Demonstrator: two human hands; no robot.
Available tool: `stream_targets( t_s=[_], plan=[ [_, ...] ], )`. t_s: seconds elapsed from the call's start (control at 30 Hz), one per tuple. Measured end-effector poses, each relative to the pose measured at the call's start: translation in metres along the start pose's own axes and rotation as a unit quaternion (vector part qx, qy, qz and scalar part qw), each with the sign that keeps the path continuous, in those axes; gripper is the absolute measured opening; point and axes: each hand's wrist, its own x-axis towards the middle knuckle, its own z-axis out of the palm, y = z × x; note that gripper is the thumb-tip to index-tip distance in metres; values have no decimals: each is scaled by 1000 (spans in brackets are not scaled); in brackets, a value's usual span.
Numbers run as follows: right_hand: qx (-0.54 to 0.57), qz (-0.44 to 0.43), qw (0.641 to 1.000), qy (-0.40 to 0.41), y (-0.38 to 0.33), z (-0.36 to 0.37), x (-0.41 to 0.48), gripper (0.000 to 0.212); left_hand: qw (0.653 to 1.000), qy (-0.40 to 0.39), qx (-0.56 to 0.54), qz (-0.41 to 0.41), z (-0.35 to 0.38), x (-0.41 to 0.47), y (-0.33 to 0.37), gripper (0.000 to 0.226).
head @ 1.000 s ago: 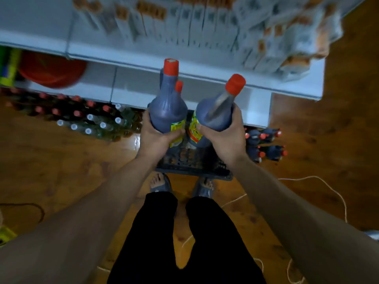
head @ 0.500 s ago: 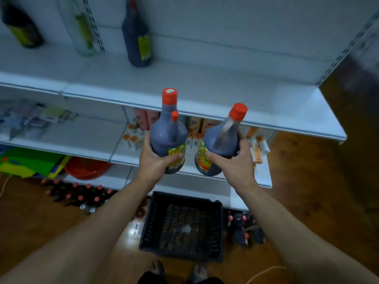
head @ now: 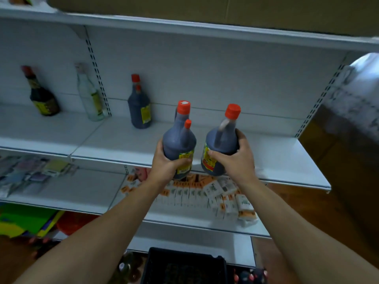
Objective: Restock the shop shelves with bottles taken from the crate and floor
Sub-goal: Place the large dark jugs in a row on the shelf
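Left hand (head: 164, 166) fingers curl round the left bottle (head: 178, 141), right hand (head: 235, 162) fingers round the right bottle (head: 220, 146), both held upright over the shelf (head: 114, 140) edge, not yet set down. Beyond the fingers stands one shelved bottle (head: 139, 108); below, floor bottles (head: 251, 275) beside the crate (head: 184, 265) await stocking.

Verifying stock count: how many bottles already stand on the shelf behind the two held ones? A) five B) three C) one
B: a squat dark bottle, a clear bottle and a red-capped dark bottle stand on the shelf.
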Motion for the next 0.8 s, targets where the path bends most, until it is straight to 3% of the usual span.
stream_targets(
  t_s=[0.33, 0.5, 0.57, 0.63, 0.8],
  plan=[
    [-31, 35, 999, -7, 34, 30, 41, 86, 998, 37, -17, -46, -3, 55, -31, 95],
    [-42, 16, 999, -25, 44, 51, 74, 75, 999, 21, 9, -44, -14, 92, -45, 101],
    [-46, 22, 998, -34, 48, 62, 86, 76, 998, 17, 33, -45, -17, 107, -49, 91],
    [-40, 29, 998, -34, 49, 73, 98, 77, 998, 23, 51, -25, -16, 126, -51, 63],
    [-63, 32, 996, -54, 49, 92, 130, 75, 997, 13, 78, 7, -22, 170, -59, 66]
  ],
)
